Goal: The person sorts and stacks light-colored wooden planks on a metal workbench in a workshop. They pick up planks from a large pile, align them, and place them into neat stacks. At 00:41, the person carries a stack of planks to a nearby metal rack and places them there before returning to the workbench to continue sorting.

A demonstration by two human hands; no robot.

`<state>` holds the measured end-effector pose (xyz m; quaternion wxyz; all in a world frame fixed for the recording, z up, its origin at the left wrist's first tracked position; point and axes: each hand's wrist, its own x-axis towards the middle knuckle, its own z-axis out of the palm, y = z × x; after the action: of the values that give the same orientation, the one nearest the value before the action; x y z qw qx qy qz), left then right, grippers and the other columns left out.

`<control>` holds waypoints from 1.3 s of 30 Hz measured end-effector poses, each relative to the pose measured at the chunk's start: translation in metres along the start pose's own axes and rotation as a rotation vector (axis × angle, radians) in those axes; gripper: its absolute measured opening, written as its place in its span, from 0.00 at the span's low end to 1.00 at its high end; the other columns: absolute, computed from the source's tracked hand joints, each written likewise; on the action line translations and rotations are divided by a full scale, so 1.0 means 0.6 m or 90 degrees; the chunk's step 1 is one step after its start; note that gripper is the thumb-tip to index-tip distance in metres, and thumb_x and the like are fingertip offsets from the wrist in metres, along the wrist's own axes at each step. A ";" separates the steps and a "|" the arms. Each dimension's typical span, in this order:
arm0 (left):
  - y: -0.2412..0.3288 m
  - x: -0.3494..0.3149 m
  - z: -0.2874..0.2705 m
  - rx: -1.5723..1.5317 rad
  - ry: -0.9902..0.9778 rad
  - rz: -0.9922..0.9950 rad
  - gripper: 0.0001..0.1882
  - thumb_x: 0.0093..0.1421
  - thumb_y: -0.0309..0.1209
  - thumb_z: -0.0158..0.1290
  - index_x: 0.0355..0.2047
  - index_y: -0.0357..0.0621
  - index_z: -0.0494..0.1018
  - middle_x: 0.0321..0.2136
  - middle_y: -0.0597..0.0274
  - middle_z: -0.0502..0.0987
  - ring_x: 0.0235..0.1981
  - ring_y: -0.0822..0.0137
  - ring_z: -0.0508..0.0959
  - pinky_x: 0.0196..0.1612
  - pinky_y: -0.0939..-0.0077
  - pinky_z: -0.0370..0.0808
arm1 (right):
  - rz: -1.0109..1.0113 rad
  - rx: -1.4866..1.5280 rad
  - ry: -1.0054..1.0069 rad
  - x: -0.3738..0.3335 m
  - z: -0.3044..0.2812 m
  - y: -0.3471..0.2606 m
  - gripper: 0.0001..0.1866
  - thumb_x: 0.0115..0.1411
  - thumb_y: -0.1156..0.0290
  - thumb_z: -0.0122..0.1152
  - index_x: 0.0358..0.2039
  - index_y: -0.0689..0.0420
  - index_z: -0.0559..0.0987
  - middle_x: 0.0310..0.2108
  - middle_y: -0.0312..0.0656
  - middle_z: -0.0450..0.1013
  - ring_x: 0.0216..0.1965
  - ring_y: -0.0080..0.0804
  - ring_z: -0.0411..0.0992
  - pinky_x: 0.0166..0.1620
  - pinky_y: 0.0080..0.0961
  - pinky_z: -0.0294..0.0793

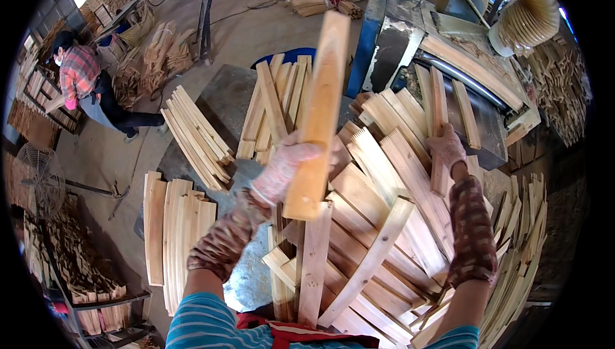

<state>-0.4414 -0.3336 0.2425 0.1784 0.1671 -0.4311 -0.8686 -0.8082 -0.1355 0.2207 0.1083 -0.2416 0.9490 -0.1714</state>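
Note:
My left hand (288,166), in a pale pinkish work glove, is closed round a wooden board (320,99) held up over the work table. That board stands nearly upright in the view and is slightly blurred. Farther right, my right hand (446,148), gloved too, grips a narrow wooden slat (438,102) whose far end reaches the metal roller (464,80) of a machine. Another slat (466,115) lies beside it at the roller. Under and between my arms spreads a loose heap of boards (384,246), some with finger-jointed ends.
Stacks of slats stand on the table's left side (198,137), with more at the near left (182,240). The machine (400,48) with a ribbed hose (528,16) fills the back right. A co-worker (83,80) stands far left, beyond a fan (41,169).

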 end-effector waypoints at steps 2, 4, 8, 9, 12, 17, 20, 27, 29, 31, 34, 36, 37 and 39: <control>0.004 0.014 -0.098 0.067 0.063 0.012 0.29 0.54 0.34 0.63 0.54 0.34 0.71 0.40 0.54 0.81 0.38 0.63 0.83 0.41 0.69 0.83 | -0.018 0.222 -0.056 0.006 0.001 0.016 0.35 0.52 0.63 0.67 0.60 0.60 0.69 0.37 0.47 0.78 0.38 0.39 0.78 0.42 0.32 0.79; -0.001 0.046 -0.187 0.169 0.152 -0.019 0.28 0.55 0.32 0.62 0.55 0.34 0.71 0.40 0.56 0.81 0.38 0.62 0.83 0.40 0.69 0.82 | 0.016 0.431 -0.153 -0.023 -0.039 0.009 0.30 0.56 0.66 0.64 0.59 0.60 0.70 0.34 0.41 0.75 0.33 0.31 0.75 0.37 0.28 0.77; -0.057 0.157 -0.429 0.293 0.270 -0.012 0.26 0.59 0.33 0.63 0.56 0.40 0.70 0.42 0.53 0.80 0.37 0.62 0.82 0.38 0.66 0.81 | -0.045 0.727 -0.187 -0.155 -0.069 -0.117 0.21 0.63 0.68 0.59 0.55 0.59 0.75 0.27 0.33 0.71 0.24 0.21 0.69 0.27 0.21 0.72; -0.074 0.177 -0.402 0.167 0.254 -0.034 0.24 0.61 0.34 0.61 0.56 0.42 0.70 0.43 0.54 0.79 0.38 0.63 0.81 0.38 0.66 0.80 | -0.051 0.684 -0.204 -0.160 -0.054 -0.132 0.23 0.65 0.66 0.58 0.59 0.58 0.72 0.40 0.38 0.74 0.34 0.29 0.76 0.35 0.26 0.81; -0.100 0.192 -0.619 0.268 0.314 -0.084 0.28 0.70 0.51 0.44 0.62 0.46 0.67 0.41 0.62 0.79 0.39 0.64 0.78 0.40 0.61 0.77 | -0.145 0.726 -0.339 -0.161 0.021 -0.297 0.24 0.65 0.59 0.56 0.58 0.58 0.71 0.42 0.42 0.74 0.38 0.34 0.75 0.41 0.28 0.77; -0.131 0.222 -0.511 0.104 0.385 -0.099 0.51 0.61 0.74 0.39 0.73 0.53 0.49 0.58 0.53 0.68 0.51 0.50 0.70 0.52 0.47 0.70 | -0.233 0.500 -0.002 -0.136 0.173 -0.459 0.35 0.64 0.48 0.53 0.63 0.62 0.64 0.50 0.55 0.74 0.50 0.53 0.73 0.54 0.37 0.73; -0.088 0.213 -0.575 0.135 0.377 -0.133 0.57 0.55 0.76 0.47 0.73 0.53 0.49 0.64 0.53 0.63 0.60 0.51 0.65 0.56 0.47 0.66 | -0.350 0.415 -0.170 -0.166 0.084 -0.442 0.40 0.64 0.45 0.51 0.67 0.60 0.59 0.57 0.62 0.71 0.59 0.59 0.69 0.60 0.39 0.69; -0.125 0.241 -0.620 0.656 0.378 -0.156 0.27 0.50 0.27 0.60 0.51 0.44 0.68 0.33 0.55 0.76 0.34 0.59 0.78 0.33 0.62 0.77 | -0.157 0.243 0.151 0.005 0.039 -0.058 0.29 0.65 0.54 0.59 0.63 0.54 0.71 0.57 0.51 0.73 0.56 0.41 0.74 0.61 0.34 0.72; -0.173 0.272 -0.537 0.806 0.367 -0.134 0.27 0.49 0.26 0.58 0.52 0.45 0.69 0.35 0.54 0.78 0.38 0.57 0.79 0.39 0.61 0.78 | -0.105 -0.246 0.186 0.053 0.010 0.145 0.37 0.63 0.47 0.58 0.67 0.53 0.64 0.61 0.49 0.68 0.58 0.51 0.70 0.61 0.41 0.70; -0.155 0.267 -0.578 0.925 0.311 -0.142 0.26 0.52 0.33 0.57 0.54 0.54 0.72 0.43 0.49 0.81 0.46 0.51 0.80 0.51 0.61 0.74 | -0.017 -0.295 0.209 0.104 -0.014 0.227 0.42 0.61 0.42 0.57 0.69 0.53 0.61 0.62 0.48 0.66 0.59 0.57 0.68 0.62 0.45 0.68; -0.107 0.253 -0.618 0.860 0.354 -0.242 0.29 0.57 0.44 0.58 0.58 0.54 0.71 0.42 0.49 0.81 0.43 0.52 0.80 0.48 0.59 0.75 | 0.085 -0.149 0.279 0.119 -0.001 0.175 0.36 0.61 0.40 0.56 0.60 0.55 0.70 0.57 0.52 0.70 0.56 0.57 0.70 0.57 0.46 0.72; -0.117 0.249 -0.646 0.686 0.466 -0.178 0.38 0.58 0.56 0.56 0.66 0.54 0.66 0.43 0.46 0.81 0.42 0.53 0.82 0.48 0.58 0.76 | 0.088 -0.196 0.264 0.122 -0.008 0.157 0.33 0.61 0.41 0.56 0.55 0.55 0.75 0.52 0.49 0.74 0.53 0.53 0.73 0.53 0.44 0.75; -0.150 0.279 -0.613 0.617 0.506 -0.226 0.48 0.56 0.58 0.59 0.70 0.48 0.57 0.52 0.41 0.77 0.50 0.50 0.79 0.52 0.57 0.74 | 0.115 -0.250 0.256 0.108 -0.012 0.183 0.32 0.61 0.41 0.56 0.53 0.55 0.77 0.50 0.47 0.76 0.52 0.50 0.74 0.52 0.42 0.76; -0.176 0.294 -0.620 0.638 0.646 -0.133 0.56 0.54 0.58 0.63 0.72 0.42 0.49 0.60 0.39 0.69 0.58 0.46 0.74 0.57 0.57 0.71 | 0.090 -0.088 0.256 0.094 -0.032 0.195 0.30 0.60 0.42 0.60 0.48 0.57 0.80 0.40 0.44 0.78 0.43 0.42 0.76 0.46 0.36 0.76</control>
<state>-0.4491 -0.6102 -0.0798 0.1747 0.6522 -0.6233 -0.3944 -0.9115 -0.0619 0.1870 -0.0878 -0.1422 0.9756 -0.1424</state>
